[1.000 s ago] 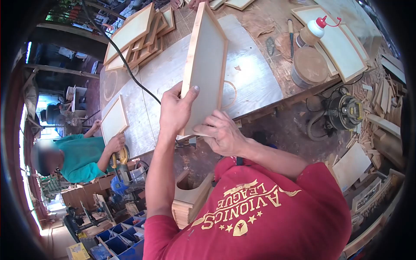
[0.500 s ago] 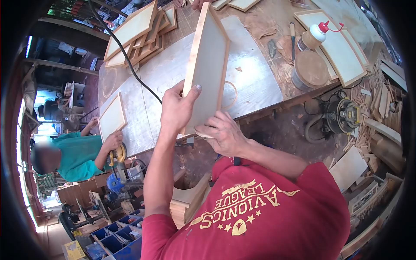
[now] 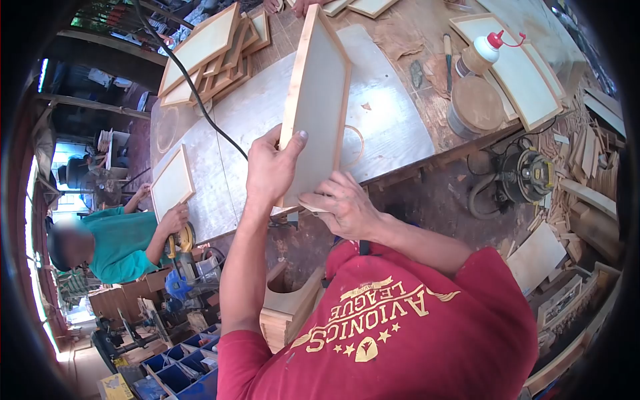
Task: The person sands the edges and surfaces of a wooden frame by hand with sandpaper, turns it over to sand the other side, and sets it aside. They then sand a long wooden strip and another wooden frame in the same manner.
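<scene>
My left hand (image 3: 273, 163) is closed round the long edge of a wooden-framed panel (image 3: 317, 127), its thumb lying on the pale inner face. The panel stands tilted on edge above the metal-topped table (image 3: 393, 127). At its near lower corner, my right hand (image 3: 347, 203) pinches a thin, folded brownish piece that looks like sandpaper (image 3: 313, 203), pressed close to the frame. My right fingers partly hide that piece and the corner.
Stacked framed panels (image 3: 207, 53) lie at the back left, a black cable (image 3: 193, 87) crossing them. A glue bottle (image 3: 479, 55), round container (image 3: 475, 107) and chisel-like tool (image 3: 448, 60) sit at right. A co-worker in a green shirt (image 3: 123, 243) holds another panel (image 3: 173, 183) beside a yellow sander (image 3: 181, 243).
Both hands and the panel stay nearly in place. The view has shifted very slightly, and little else visibly differs.
</scene>
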The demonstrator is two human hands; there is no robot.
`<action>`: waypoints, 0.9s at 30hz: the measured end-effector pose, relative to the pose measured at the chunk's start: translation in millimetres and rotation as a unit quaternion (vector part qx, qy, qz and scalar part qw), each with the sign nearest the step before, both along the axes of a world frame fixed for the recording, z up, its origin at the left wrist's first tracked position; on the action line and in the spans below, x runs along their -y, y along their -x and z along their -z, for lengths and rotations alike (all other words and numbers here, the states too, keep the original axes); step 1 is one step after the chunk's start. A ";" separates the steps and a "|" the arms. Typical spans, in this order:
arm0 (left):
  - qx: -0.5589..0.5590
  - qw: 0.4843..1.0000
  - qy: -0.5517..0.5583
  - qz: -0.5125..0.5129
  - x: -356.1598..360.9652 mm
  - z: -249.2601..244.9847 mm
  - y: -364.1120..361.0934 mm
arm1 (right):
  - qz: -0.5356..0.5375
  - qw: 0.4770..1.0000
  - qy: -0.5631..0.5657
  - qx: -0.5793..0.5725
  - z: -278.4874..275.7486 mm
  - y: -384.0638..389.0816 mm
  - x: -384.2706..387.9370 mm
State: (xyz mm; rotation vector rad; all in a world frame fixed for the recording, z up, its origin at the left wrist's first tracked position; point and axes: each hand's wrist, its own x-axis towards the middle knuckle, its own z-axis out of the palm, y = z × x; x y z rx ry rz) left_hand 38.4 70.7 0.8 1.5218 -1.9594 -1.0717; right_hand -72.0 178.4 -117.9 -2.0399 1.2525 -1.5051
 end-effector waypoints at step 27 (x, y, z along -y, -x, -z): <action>-0.006 1.000 0.006 -0.011 1.2 -1.3 -1.0 | 0.069 0.997 -0.005 0.025 -25.1 -19.8 -26.2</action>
